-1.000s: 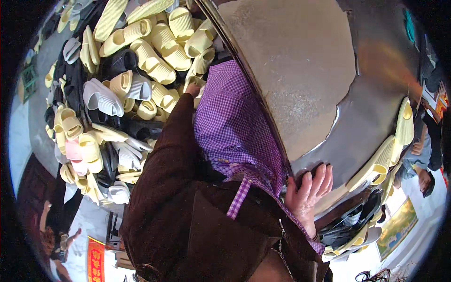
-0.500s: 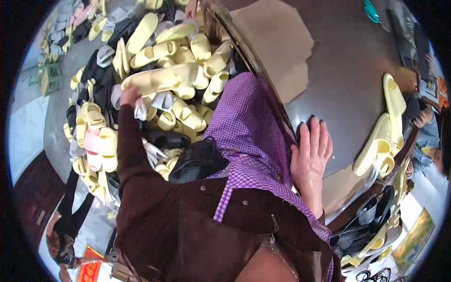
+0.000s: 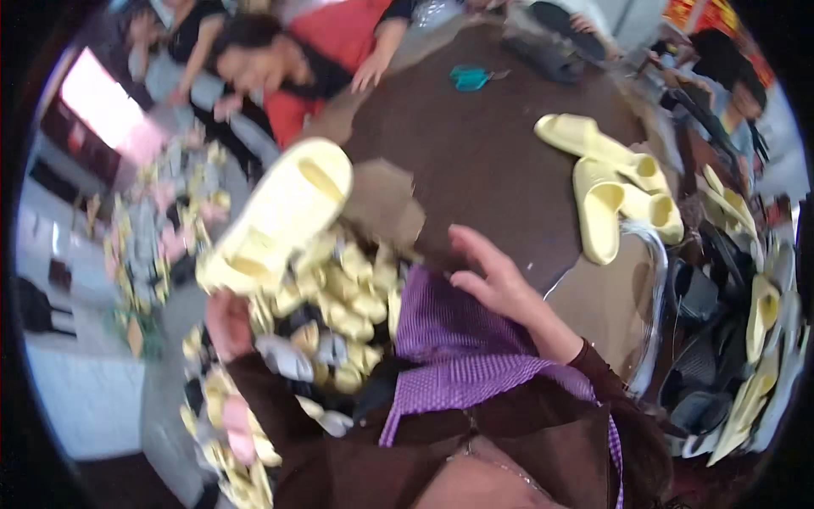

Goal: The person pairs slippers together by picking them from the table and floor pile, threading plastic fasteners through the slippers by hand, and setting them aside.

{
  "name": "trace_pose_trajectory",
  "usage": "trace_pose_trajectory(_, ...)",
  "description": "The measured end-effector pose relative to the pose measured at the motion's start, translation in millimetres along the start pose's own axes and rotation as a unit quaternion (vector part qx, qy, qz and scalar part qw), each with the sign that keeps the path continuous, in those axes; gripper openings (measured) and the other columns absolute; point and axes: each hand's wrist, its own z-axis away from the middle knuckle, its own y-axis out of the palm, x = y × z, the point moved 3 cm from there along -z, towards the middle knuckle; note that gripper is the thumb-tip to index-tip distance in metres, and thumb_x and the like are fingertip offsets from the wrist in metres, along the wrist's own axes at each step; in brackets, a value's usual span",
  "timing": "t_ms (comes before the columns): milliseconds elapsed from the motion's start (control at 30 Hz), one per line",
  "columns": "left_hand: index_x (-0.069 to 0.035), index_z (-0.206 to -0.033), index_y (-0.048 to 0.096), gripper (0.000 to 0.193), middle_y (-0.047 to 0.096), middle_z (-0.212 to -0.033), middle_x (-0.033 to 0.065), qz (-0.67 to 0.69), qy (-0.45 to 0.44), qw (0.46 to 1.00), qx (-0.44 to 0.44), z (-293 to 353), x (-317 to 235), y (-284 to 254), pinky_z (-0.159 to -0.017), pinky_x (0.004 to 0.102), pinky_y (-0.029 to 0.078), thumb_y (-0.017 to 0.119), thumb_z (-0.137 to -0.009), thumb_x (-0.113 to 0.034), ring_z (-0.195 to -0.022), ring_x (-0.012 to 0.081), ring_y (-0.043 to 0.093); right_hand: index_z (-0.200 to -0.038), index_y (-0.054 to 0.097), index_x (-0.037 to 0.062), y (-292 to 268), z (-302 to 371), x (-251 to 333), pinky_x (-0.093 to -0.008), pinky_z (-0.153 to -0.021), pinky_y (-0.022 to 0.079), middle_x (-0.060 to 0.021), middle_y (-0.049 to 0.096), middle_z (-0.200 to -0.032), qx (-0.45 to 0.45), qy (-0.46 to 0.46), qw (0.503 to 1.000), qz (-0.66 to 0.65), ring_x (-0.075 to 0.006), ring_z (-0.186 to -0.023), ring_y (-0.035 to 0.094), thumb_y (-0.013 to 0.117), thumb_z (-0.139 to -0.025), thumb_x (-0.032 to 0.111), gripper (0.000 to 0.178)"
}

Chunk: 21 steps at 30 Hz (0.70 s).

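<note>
In my left hand (image 3: 229,324) is a pale yellow slipper (image 3: 288,199), gripped at its lower end and lifted above the heap, with the far end tilted up and to the right. Part of my fingers hides behind the slipper. My right hand (image 3: 500,288) is open at the near side of the dark table (image 3: 475,161), thumb and fingers apart, holding nothing. Several pale yellow slippers (image 3: 602,199) lie together on the table's right side. Below the held slipper spreads a heap of yellow slippers (image 3: 348,314) with some grey ones among them.
Teal-handled scissors (image 3: 469,78) lie at the table's far side. Flat cardboard (image 3: 386,204) rests near its left edge. Across the table a co-worker's hand (image 3: 370,72) touches the top. Black slippers (image 3: 699,365) crowd the right; more footwear (image 3: 170,229) covers the floor at left.
My left hand has raised a yellow slipper out of the heap. My right hand has come up off the tabletop edge. The view has swung up, bringing co-workers into sight.
</note>
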Motion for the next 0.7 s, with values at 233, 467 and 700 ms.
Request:
trace_pose_trajectory(233,-0.004,-0.092,0.051,0.014,0.054,-0.077,0.0024,-0.021,-0.108,0.988,0.105,60.9,68.7,182.1,-0.055,0.0275,0.048,0.060,-0.083,-0.006,-0.061,0.0109,0.050,-0.136,0.035,0.0014,-42.0,37.1,-2.2,-0.0284,-0.081,0.049,-0.0107,0.055,-0.116,-0.209,0.042,0.953,-0.215,-0.0171,-0.098,0.058,0.051,-0.092,0.009,0.048)
trace_pose_trajectory(467,-0.004,-0.092,0.049,0.015,0.048,-0.071,-0.0003,-0.051,-0.124,0.961,0.241,83.9,83.0,249.8,-0.054,0.0274,0.044,0.060,-0.084,-0.009,-0.058,0.0088,0.045,-0.114,0.048,0.0019,-83.6,91.9,-26.0,-0.0227,-0.060,0.049,-0.0067,0.058,-0.095,-0.404,0.072,0.871,-0.271,-0.0104,-0.073,0.056,0.051,-0.093,0.014,0.025)
trace_pose_trajectory(700,-0.004,-0.092,0.050,0.015,0.053,-0.075,0.0015,-0.084,-0.170,0.933,0.307,88.1,97.9,274.3,-0.053,0.0261,0.045,0.061,-0.085,-0.010,-0.061,0.0092,0.050,-0.103,0.055,0.0025,-104.8,114.4,-38.1,-0.0234,-0.054,0.046,-0.0042,0.058,-0.081,-0.438,0.087,0.853,-0.271,-0.0097,-0.061,0.053,0.054,-0.092,0.017,0.018)
